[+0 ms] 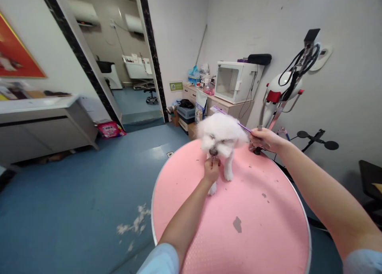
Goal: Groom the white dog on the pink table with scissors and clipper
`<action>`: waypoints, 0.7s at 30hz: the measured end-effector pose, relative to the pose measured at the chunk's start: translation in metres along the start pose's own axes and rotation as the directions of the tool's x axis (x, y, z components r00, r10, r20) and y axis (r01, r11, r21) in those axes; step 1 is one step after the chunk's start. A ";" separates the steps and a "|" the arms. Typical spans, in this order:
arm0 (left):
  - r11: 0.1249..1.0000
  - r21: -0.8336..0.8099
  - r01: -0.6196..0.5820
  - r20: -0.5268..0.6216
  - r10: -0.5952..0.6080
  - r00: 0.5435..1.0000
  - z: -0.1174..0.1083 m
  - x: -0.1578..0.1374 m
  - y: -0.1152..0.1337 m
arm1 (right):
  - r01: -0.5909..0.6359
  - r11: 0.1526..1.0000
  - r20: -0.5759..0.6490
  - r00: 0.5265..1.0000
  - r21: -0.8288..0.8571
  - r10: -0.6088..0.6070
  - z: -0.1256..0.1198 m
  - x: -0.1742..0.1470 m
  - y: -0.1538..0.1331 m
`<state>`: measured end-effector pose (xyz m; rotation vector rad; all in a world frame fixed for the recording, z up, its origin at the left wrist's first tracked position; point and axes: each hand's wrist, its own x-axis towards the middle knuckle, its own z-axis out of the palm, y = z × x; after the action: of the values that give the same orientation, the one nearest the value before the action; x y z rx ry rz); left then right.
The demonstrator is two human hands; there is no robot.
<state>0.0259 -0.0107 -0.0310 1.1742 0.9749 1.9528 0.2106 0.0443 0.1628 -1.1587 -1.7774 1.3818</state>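
A fluffy white dog (pixel 222 131) is on the round pink table (pixel 209 234), facing me, its front paws on the surface. My left hand (pixel 211 170) is closed at the dog's chin, its fingers pinching the fur under the muzzle. To the right of the dog's head, my right hand (pixel 264 140) grips a slim purple comb (pixel 244 127). The comb passes behind the top of the head, and its far end shows at the upper left. Some fingers of my right hand are hard to make out against the metal post.
A red-and-white dryer (pixel 276 93) on a stand is behind the table at right. A white glass-door cabinet (pixel 235 81) tops the drawers at the back. Stacked pet carriers (pixel 185 114) stand near the doorway. Cut fur (pixel 137 222) lies on the blue floor.
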 end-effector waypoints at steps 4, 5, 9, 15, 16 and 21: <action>1.000 0.020 -0.015 0.018 0.015 1.000 -0.001 0.001 0.000 | -0.011 0.998 -0.094 0.995 0.065 0.017 -0.003 0.001 0.011; 1.000 0.021 -0.019 0.017 0.018 1.000 -0.001 0.001 0.000 | -0.051 0.997 -0.078 0.995 0.058 0.055 -0.004 0.001 0.014; 0.999 0.028 -0.026 0.010 0.026 1.000 -0.001 0.000 -0.002 | -0.011 0.987 -0.079 0.997 0.160 0.024 -0.004 0.000 0.021; 0.997 0.046 -0.067 0.039 0.065 0.997 -0.002 0.001 0.001 | -0.003 0.941 -0.233 0.969 0.338 0.086 0.025 -0.020 0.073; 0.996 0.053 -0.074 0.048 0.071 0.996 -0.002 0.001 0.002 | 0.039 0.936 -0.331 0.940 0.350 0.085 0.035 -0.030 0.093; 0.989 0.101 -0.104 0.098 0.094 0.991 -0.003 0.002 0.007 | -0.369 0.906 -0.487 0.765 0.205 0.422 0.062 -0.100 0.199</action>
<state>0.0215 -0.0131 -0.0248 1.3845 0.9988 1.9236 0.2555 -0.0572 -0.0405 -1.7327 -1.1003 1.1942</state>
